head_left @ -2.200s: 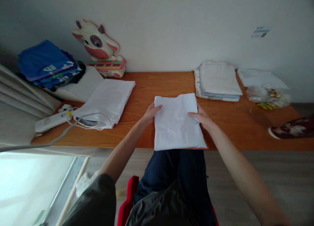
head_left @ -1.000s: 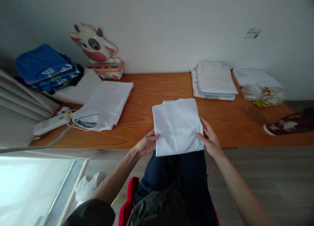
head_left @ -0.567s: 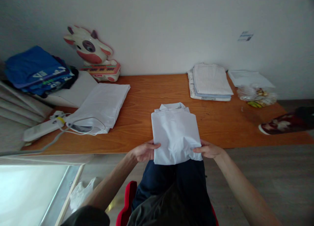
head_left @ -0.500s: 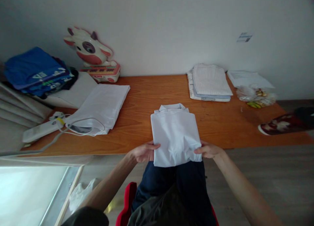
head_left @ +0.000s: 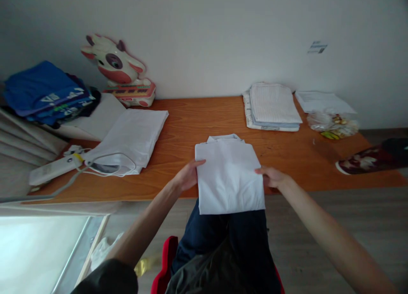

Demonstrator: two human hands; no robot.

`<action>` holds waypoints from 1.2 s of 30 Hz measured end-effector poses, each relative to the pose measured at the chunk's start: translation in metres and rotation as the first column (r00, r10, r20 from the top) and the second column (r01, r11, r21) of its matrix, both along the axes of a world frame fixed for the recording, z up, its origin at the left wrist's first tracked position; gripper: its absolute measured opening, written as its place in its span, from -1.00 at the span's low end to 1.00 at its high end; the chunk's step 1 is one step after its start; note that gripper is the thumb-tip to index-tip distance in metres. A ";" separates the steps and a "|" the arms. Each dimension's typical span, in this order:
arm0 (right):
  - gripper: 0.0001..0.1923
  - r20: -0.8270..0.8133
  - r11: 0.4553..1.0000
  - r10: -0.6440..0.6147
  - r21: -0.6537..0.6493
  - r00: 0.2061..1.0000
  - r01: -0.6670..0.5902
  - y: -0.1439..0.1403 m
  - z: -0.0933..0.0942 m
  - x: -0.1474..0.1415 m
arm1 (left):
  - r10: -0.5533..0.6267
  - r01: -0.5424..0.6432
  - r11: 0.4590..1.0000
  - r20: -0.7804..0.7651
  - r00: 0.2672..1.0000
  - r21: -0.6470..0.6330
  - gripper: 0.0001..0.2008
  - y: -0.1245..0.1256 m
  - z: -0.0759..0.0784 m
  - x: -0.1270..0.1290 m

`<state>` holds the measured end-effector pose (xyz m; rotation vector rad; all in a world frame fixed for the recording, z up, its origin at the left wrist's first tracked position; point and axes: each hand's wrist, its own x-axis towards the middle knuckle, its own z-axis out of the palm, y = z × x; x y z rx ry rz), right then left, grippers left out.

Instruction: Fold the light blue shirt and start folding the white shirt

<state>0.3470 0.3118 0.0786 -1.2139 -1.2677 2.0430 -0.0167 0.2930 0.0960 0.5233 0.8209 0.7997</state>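
The folded white collared shirt [head_left: 228, 177] lies at the near edge of the orange-brown wooden table [head_left: 197, 124], its lower end hanging past the edge over the person's dark blue trousers [head_left: 223, 230]. The left hand [head_left: 187, 175] meets the shirt's side at 9 o'clock, fingers stretched flat along the fold, thumb hidden, so a pinch cannot be confirmed. The right hand [head_left: 271, 177] sits at 3 o'clock against the other side, fingers loosely curled on the cloth edge; whether it grips, I cannot tell. Both forearms slant in from the lower corners.

Bare wood lies open around the shirt at 10, 12 and 2 o'clock. Towards 10 o'clock rests a flat white folded cloth [head_left: 132, 134] with a white corded handheld device [head_left: 52, 170] beside it. At 1 o'clock, near the wall, a stack of pale folded linens [head_left: 272, 107] sits well apart. Far at 10 o'clock stand a cow-shaped toy keyboard [head_left: 123, 72] and a pile of blue garments [head_left: 44, 89].
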 end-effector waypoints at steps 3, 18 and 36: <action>-0.38 0.042 0.973 -0.221 0.072 0.974 0.218 0.031 0.012 -0.014 | 0.083 -0.082 0.987 -0.005 0.997 0.138 -0.54 0.042 0.000 0.000; -0.14 0.227 0.802 -0.441 0.533 0.868 0.269 0.089 0.006 -0.051 | 0.562 -0.258 0.762 -0.409 0.719 0.594 -0.31 0.098 -0.012 0.014; -0.34 0.682 0.508 -0.439 0.725 0.585 -0.465 0.021 -0.016 -0.095 | 0.445 0.485 0.534 -0.717 0.536 0.693 -0.41 0.039 -0.021 0.072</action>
